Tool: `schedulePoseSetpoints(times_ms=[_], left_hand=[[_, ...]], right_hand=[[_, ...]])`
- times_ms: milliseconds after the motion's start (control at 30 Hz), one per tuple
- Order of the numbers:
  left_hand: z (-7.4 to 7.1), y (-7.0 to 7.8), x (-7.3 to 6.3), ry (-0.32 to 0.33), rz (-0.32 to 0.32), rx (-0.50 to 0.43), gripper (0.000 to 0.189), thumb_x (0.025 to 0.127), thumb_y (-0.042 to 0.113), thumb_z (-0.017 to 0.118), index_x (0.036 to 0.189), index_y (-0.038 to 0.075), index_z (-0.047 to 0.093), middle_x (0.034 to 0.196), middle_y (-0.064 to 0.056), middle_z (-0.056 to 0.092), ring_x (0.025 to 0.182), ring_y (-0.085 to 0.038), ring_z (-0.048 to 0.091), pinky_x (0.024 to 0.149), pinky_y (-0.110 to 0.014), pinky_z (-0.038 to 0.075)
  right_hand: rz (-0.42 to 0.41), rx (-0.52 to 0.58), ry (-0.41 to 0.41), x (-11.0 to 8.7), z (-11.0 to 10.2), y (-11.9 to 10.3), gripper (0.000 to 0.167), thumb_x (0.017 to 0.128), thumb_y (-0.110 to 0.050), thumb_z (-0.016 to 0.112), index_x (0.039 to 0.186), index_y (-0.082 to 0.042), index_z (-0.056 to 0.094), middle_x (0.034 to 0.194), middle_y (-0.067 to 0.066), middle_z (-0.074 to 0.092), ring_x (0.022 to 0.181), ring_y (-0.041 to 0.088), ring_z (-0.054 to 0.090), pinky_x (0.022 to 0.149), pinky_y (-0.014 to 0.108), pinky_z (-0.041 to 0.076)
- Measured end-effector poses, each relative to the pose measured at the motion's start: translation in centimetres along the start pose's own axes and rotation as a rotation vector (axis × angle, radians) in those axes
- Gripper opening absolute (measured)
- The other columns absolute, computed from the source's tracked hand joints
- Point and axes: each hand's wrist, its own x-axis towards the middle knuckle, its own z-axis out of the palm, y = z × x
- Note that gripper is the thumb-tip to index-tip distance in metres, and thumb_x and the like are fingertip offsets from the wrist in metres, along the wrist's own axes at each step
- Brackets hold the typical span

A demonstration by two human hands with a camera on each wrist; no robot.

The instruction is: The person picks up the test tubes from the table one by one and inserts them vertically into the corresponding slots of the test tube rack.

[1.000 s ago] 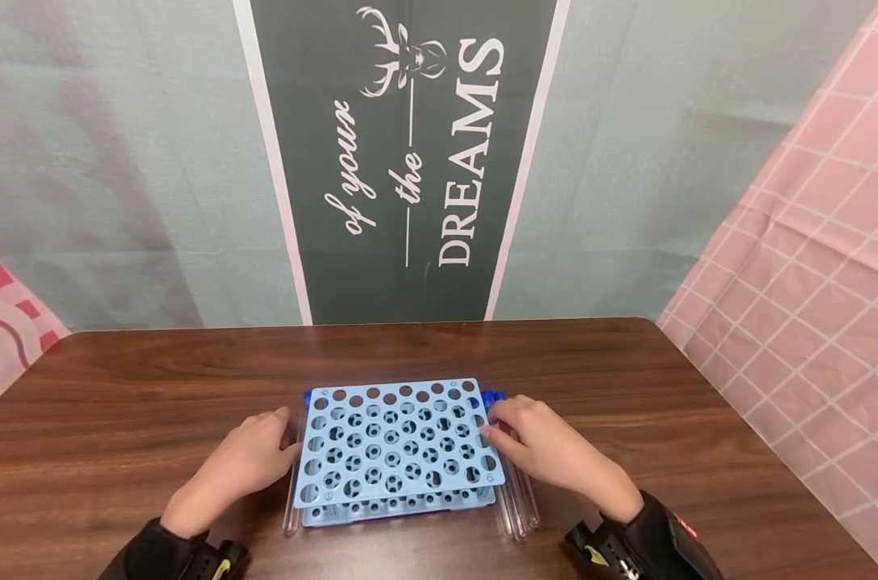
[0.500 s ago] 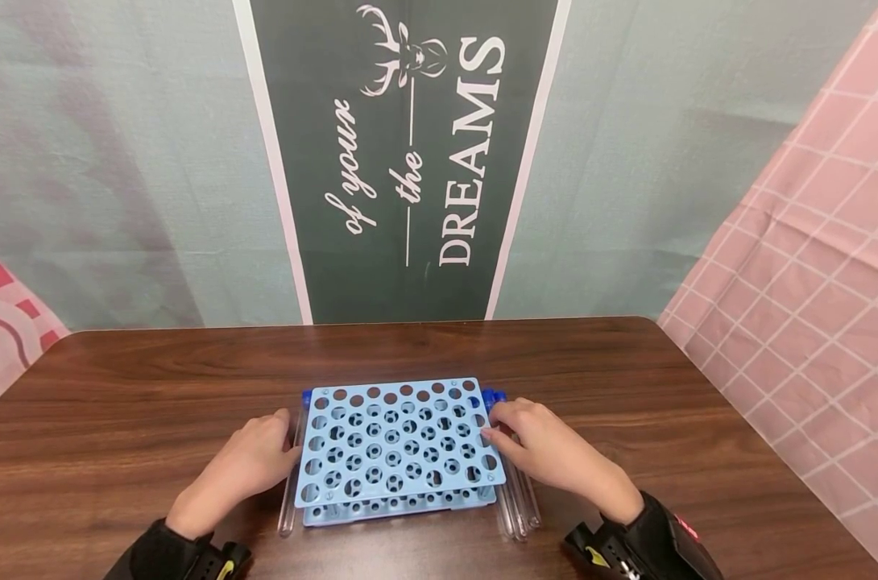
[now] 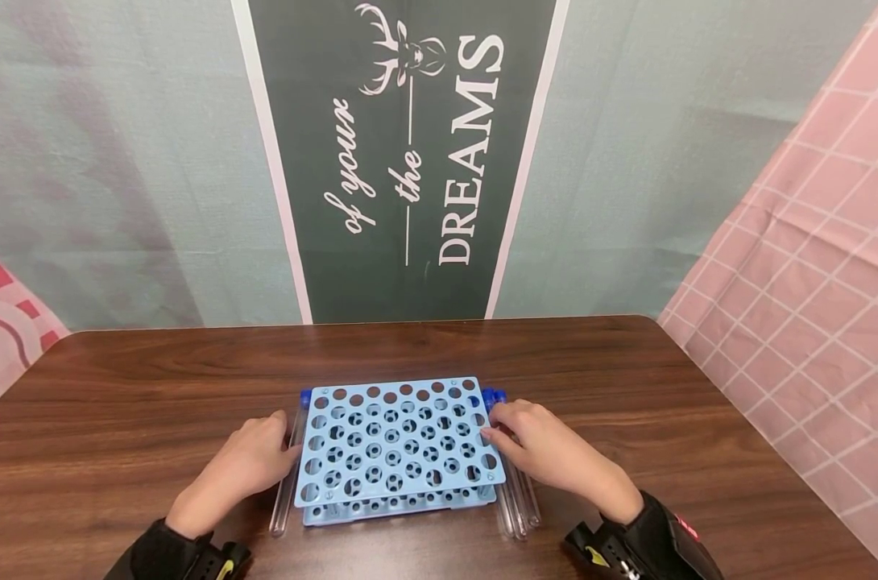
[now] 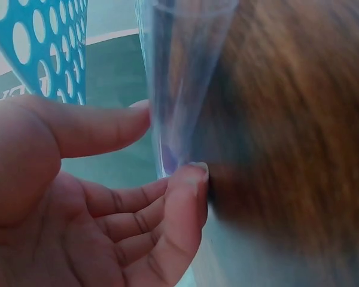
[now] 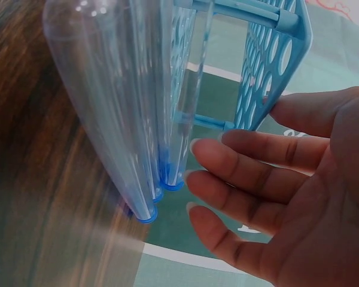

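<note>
A light blue test tube rack [image 3: 400, 448] with two perforated plates stands between the hands. At its left side lies a clear test tube [image 3: 285, 493] with a blue cap [image 3: 305, 398], its rounded end toward the person. My left hand [image 3: 254, 455] pinches this tube; the left wrist view shows the thumb [image 4: 116, 127] against one side and a forefinger tip at the other. My right hand [image 3: 551, 447] grips the rack's right edge, thumb on the upper plate and forefinger under it. The other right fingers [image 5: 227, 191] are spread beside several capped test tubes [image 5: 107, 107].
The rack and tubes rest on a brown wood-grain table [image 3: 555, 354]. Behind its far edge hangs a grey-green curtain [image 3: 606, 161] with a dark printed panel. A pink checked cloth [image 3: 823, 266] hangs at the right.
The left tube's rounded end has swung leftward, away from the rack, and its cap has shifted slightly left. My right hand and the rack stay practically where they were.
</note>
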Motion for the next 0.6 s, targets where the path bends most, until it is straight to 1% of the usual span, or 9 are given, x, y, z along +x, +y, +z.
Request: schedulePoseSetpoints(times_ms=[333, 600], left_hand=[[-0.09, -0.19, 0.07, -0.021, -0.028, -0.014, 0.025, 0.084, 0.015, 0.063, 0.088, -0.007, 0.051, 0.067, -0.008, 0.047, 0.058, -0.018, 0.046, 0.050, -0.031, 0.038], [-0.16, -0.19, 0.07, -0.030, -0.041, -0.018, 0.025, 0.084, 0.015, 0.064, 0.087, -0.006, 0.051, 0.067, -0.008, 0.047, 0.058, -0.018, 0.047, 0.050, -0.031, 0.038]], right_hand=[[-0.002, 0.024, -0.012, 0.02, -0.01, 0.03, 0.015, 0.092, -0.014, 0.055, 0.077, -0.011, 0.053, 0.065, -0.009, 0.040, 0.058, 0.003, 0.038, 0.053, 0.021, 0.036], [-0.001, 0.022, -0.007, 0.02, 0.14, 0.05, 0.016, 0.091, -0.013, 0.056, 0.076, -0.011, 0.053, 0.064, -0.009, 0.039, 0.058, 0.003, 0.038, 0.052, 0.021, 0.036]])
